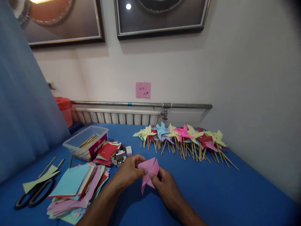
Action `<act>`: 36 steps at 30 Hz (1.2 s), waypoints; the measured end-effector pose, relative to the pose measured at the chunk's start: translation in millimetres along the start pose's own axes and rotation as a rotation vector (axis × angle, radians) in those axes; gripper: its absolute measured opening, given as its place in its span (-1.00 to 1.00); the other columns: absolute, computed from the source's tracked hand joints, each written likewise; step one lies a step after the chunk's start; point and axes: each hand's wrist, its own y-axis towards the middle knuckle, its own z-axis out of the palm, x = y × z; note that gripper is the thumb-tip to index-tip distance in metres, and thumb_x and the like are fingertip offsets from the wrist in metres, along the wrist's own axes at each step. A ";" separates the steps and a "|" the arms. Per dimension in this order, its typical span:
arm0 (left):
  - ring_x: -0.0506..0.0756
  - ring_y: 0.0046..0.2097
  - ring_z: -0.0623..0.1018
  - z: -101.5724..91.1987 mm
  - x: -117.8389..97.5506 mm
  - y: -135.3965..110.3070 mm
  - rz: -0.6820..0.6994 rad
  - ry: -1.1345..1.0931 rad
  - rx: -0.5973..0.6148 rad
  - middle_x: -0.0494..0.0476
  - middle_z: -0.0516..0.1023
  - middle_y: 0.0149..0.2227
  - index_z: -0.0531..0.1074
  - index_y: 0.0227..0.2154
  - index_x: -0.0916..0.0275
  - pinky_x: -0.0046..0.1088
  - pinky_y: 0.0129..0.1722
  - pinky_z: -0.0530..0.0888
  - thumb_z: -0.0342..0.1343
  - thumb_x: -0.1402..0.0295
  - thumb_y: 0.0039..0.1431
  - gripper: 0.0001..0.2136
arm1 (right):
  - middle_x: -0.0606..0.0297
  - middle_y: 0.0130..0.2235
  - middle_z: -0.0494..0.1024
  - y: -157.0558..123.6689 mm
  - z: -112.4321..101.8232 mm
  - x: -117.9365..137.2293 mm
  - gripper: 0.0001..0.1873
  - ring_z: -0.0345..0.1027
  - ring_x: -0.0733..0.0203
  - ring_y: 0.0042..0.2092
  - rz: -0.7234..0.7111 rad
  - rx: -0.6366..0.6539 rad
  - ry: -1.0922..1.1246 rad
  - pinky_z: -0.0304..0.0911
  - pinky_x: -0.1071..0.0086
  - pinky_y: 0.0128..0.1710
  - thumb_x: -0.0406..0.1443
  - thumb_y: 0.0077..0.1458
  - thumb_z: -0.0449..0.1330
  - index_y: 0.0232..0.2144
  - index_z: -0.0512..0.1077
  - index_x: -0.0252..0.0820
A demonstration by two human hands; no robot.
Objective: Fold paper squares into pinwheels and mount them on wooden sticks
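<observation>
A pink paper pinwheel [148, 165], cut and partly folded, is held up over the blue table between both hands. My left hand [131, 171] pinches its left side, with the thumb on the front of the paper. On its lower right side, my right hand [164, 180] grips the paper, thumb near the centre. Most of the fingertips behind the sheet are hidden. Just left of my left hand lie small open boxes [120, 158] with metal pins and a stack of red and coloured paper [108, 152].
Finished pinwheels on sticks [183, 133] lie in a row at the back right. A clear plastic box [78, 152] of wooden sticks stands at the left. Nearer are a tall pile of coloured paper squares [70, 182] and black-handled scissors [35, 194] under pale green paper scraps [42, 179].
</observation>
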 end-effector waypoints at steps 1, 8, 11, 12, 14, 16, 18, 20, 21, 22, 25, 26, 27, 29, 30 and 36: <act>0.00 -0.39 0.46 -1.5 -0.7 -1.0 0.008 0.046 0.047 0.02 0.56 -0.40 0.53 -0.32 0.30 -0.50 -0.37 0.32 0.24 0.48 -0.18 -0.74 | 0.23 -0.31 0.64 -0.7 -1.2 1.9 -0.68 0.44 0.09 -0.27 -0.011 0.019 -0.003 0.28 0.34 -0.27 -0.21 0.07 0.14 -0.23 0.58 -0.27; -0.03 -0.41 0.39 -3.0 -3.8 -6.0 -0.023 0.139 0.188 -0.05 0.49 -0.42 0.49 -0.33 0.29 -0.52 -0.41 0.25 0.13 0.52 -0.16 -0.76 | 0.27 -0.30 0.62 -1.9 -7.4 6.2 -0.69 0.37 0.18 -0.31 -0.017 0.150 0.017 0.23 0.37 -0.30 -0.28 0.08 0.13 -0.20 0.59 -0.29; -0.04 -0.42 0.38 -3.2 -0.5 -5.3 -0.018 0.167 0.204 -0.07 0.46 -0.43 0.48 -0.32 0.28 -0.52 -0.42 0.25 0.12 0.52 -0.15 -0.76 | 0.28 -0.29 0.61 -2.2 -7.0 7.0 -0.70 0.36 0.19 -0.30 -0.025 0.175 0.031 0.24 0.37 -0.28 -0.30 0.09 0.13 -0.20 0.58 -0.29; -0.04 -0.43 0.38 -3.0 0.8 -5.1 -0.017 0.174 0.207 -0.07 0.45 -0.43 0.48 -0.32 0.28 -0.52 -0.42 0.25 0.12 0.53 -0.14 -0.76 | 0.28 -0.30 0.61 -2.4 -6.7 7.5 -0.71 0.35 0.19 -0.31 -0.021 0.179 0.028 0.23 0.37 -0.29 -0.30 0.08 0.12 -0.21 0.58 -0.29; -0.04 -0.44 0.37 -1.9 2.9 -4.9 -0.020 0.188 0.200 -0.08 0.44 -0.44 0.47 -0.34 0.27 -0.53 -0.43 0.24 0.11 0.54 -0.15 -0.77 | 0.28 -0.33 0.59 -2.5 -6.5 8.3 -0.73 0.34 0.20 -0.32 -0.012 0.172 0.012 0.21 0.38 -0.32 -0.30 0.07 0.13 -0.25 0.58 -0.29; -0.05 -0.45 0.36 0.1 4.2 -5.0 -0.021 0.191 0.180 -0.08 0.43 -0.46 0.46 -0.37 0.27 -0.53 -0.45 0.22 0.11 0.55 -0.15 -0.79 | 0.29 -0.34 0.58 -2.3 -6.5 8.0 -0.74 0.34 0.19 -0.33 -0.008 0.158 0.005 0.20 0.38 -0.32 -0.30 0.07 0.13 -0.27 0.57 -0.29; -0.04 -0.45 0.36 2.6 4.8 -4.8 -0.011 0.165 0.142 -0.07 0.42 -0.47 0.45 -0.39 0.26 -0.54 -0.46 0.22 0.10 0.55 -0.15 -0.81 | 0.28 -0.33 0.58 -1.4 -6.8 6.1 -0.74 0.34 0.19 -0.32 -0.012 0.148 0.031 0.21 0.37 -0.31 -0.28 0.07 0.14 -0.26 0.57 -0.28; -0.04 -0.45 0.35 4.8 5.0 -4.1 0.003 0.117 0.102 -0.07 0.41 -0.47 0.44 -0.41 0.25 -0.54 -0.45 0.23 0.10 0.55 -0.16 -0.82 | 0.28 -0.33 0.57 0.1 -7.2 3.2 -0.76 0.34 0.18 -0.32 -0.016 0.134 0.084 0.21 0.37 -0.31 -0.24 0.08 0.16 -0.27 0.55 -0.26; -0.04 -0.45 0.35 5.8 4.9 -3.6 0.008 0.091 0.081 -0.08 0.40 -0.48 0.44 -0.42 0.25 -0.54 -0.45 0.24 0.11 0.55 -0.16 -0.83 | 0.29 -0.35 0.55 0.9 -7.6 1.7 -0.77 0.32 0.19 -0.33 -0.017 0.118 0.108 0.21 0.37 -0.32 -0.21 0.09 0.19 -0.31 0.53 -0.25; -0.05 -0.46 0.34 6.6 4.7 -3.0 0.012 0.065 0.062 -0.08 0.40 -0.49 0.44 -0.43 0.25 -0.54 -0.45 0.24 0.11 0.55 -0.17 -0.83 | 0.31 -0.39 0.52 1.6 -7.9 0.4 -0.77 0.29 0.21 -0.35 -0.014 0.097 0.130 0.19 0.38 -0.34 -0.17 0.10 0.22 -0.36 0.51 -0.23; -0.05 -0.49 0.32 8.3 4.5 -0.9 0.015 -0.011 0.012 -0.09 0.38 -0.52 0.43 -0.47 0.25 -0.54 -0.47 0.23 0.15 0.54 -0.21 -0.84 | 0.40 -0.49 0.38 2.3 -8.9 -0.7 -0.63 0.18 0.28 -0.43 0.017 0.032 0.237 0.12 0.41 -0.40 -0.02 0.09 0.32 -0.47 0.43 -0.19; -0.05 -0.49 0.32 8.6 5.1 -0.1 0.019 -0.034 -0.008 -0.09 0.38 -0.52 0.43 -0.48 0.25 -0.55 -0.48 0.23 0.16 0.54 -0.22 -0.84 | 0.42 -0.51 0.36 1.8 -9.0 0.0 -0.58 0.16 0.29 -0.45 0.034 0.021 0.300 0.12 0.42 -0.41 0.03 0.08 0.34 -0.47 0.42 -0.19; -0.05 -0.50 0.32 8.9 6.1 0.9 0.023 -0.057 -0.033 -0.09 0.39 -0.53 0.43 -0.49 0.25 -0.55 -0.49 0.22 0.17 0.53 -0.23 -0.85 | 0.42 -0.50 0.37 1.0 -8.8 1.2 -0.54 0.17 0.30 -0.45 0.053 0.018 0.374 0.15 0.43 -0.41 0.08 0.07 0.35 -0.45 0.43 -0.18; -0.05 -0.50 0.33 9.2 9.8 3.4 0.032 -0.106 -0.090 -0.07 0.41 -0.53 0.45 -0.49 0.26 -0.55 -0.49 0.22 0.19 0.52 -0.24 -0.84 | 0.37 -0.45 0.45 -1.6 -7.6 4.6 -0.50 0.28 0.26 -0.41 0.078 0.031 0.524 0.26 0.40 -0.34 0.13 0.06 0.37 -0.40 0.45 -0.18; -0.05 -0.50 0.34 9.3 12.1 4.8 0.035 -0.133 -0.116 -0.07 0.43 -0.53 0.46 -0.48 0.26 -0.55 -0.48 0.23 0.21 0.51 -0.25 -0.84 | 0.34 -0.41 0.50 -3.3 -6.5 6.3 -0.49 0.35 0.22 -0.37 0.080 0.044 0.586 0.32 0.37 -0.29 0.13 0.04 0.38 -0.36 0.46 -0.18; -0.03 -0.49 0.36 11.5 22.5 11.6 0.041 -0.282 -0.189 -0.04 0.47 -0.53 0.48 -0.44 0.28 -0.53 -0.43 0.28 0.27 0.44 -0.26 -0.79 | 0.11 -0.10 0.66 -8.1 9.7 5.2 -0.44 0.53 0.00 -0.06 0.014 0.084 0.688 0.38 0.21 0.01 -0.01 -0.02 0.48 -0.06 0.51 -0.19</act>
